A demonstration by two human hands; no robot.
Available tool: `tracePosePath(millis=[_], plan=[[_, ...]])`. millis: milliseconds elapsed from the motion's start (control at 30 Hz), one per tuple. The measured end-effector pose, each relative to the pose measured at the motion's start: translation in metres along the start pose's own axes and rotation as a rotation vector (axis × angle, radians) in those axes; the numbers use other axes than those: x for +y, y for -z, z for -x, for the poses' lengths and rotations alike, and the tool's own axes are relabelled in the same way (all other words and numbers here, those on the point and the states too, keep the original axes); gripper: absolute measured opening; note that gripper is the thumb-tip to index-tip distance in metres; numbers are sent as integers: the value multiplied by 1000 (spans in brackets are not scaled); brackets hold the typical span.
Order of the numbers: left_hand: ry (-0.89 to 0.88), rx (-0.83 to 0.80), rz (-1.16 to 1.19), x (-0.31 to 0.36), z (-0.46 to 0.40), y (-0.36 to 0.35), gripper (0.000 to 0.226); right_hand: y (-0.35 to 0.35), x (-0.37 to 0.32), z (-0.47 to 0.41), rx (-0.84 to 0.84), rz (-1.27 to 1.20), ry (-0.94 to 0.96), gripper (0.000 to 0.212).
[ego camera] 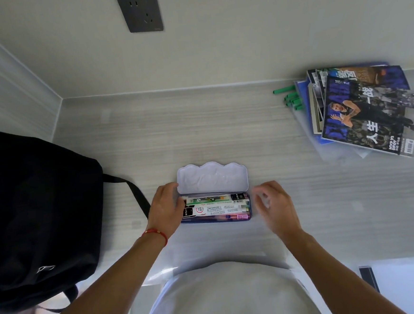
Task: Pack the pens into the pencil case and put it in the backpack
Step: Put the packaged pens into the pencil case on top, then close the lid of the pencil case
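1. The open pencil case (215, 207), filled with pens (212, 209), is seen at frame centre.
2. Its left end is gripped by the left hand (166, 207).
3. The right hand (275, 206) is held loosely curled beside it, holding nothing.
4. The backpack (37, 214) is seen at left.

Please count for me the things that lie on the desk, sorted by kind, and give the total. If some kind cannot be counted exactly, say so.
Backpack: 1
Pencil case, lid open, filled: 1
Stack of magazines: 1 stack; single issues cannot be counted
Bunch of green markers: 1 bunch; single markers cannot be counted
Total: 4
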State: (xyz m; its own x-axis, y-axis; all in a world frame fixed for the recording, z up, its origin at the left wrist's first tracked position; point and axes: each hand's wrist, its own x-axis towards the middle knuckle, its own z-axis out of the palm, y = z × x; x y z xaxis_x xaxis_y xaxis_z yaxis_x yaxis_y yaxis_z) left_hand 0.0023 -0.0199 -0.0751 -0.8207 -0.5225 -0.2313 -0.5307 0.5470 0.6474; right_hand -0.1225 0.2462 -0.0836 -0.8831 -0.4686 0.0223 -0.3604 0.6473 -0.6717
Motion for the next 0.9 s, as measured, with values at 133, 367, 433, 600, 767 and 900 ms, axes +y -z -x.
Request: tracePosePath(millis=[133, 367, 433, 600, 767, 900], plan=[[318, -80, 238, 15, -10, 3, 23, -4, -6, -32, -136, -82, -332, 31], [653, -121, 562, 24, -33, 13, 23, -18, -21, -58, -249, -265, -534, 23], [717, -92, 678, 24, -33, 11, 29, -17, -20, -65, -216, -325, -576, 23], [664, -148, 817, 33, -31, 9, 28, -4, -20, -74, -173, -436, -557, 32], [599, -162, 789, 34, -32, 12, 31, 9, -21, -56, -121, -495, -503, 39], [526, -148, 733, 27, -28, 13, 39, 16, -21, -35, -58, -513, -443, 23]])
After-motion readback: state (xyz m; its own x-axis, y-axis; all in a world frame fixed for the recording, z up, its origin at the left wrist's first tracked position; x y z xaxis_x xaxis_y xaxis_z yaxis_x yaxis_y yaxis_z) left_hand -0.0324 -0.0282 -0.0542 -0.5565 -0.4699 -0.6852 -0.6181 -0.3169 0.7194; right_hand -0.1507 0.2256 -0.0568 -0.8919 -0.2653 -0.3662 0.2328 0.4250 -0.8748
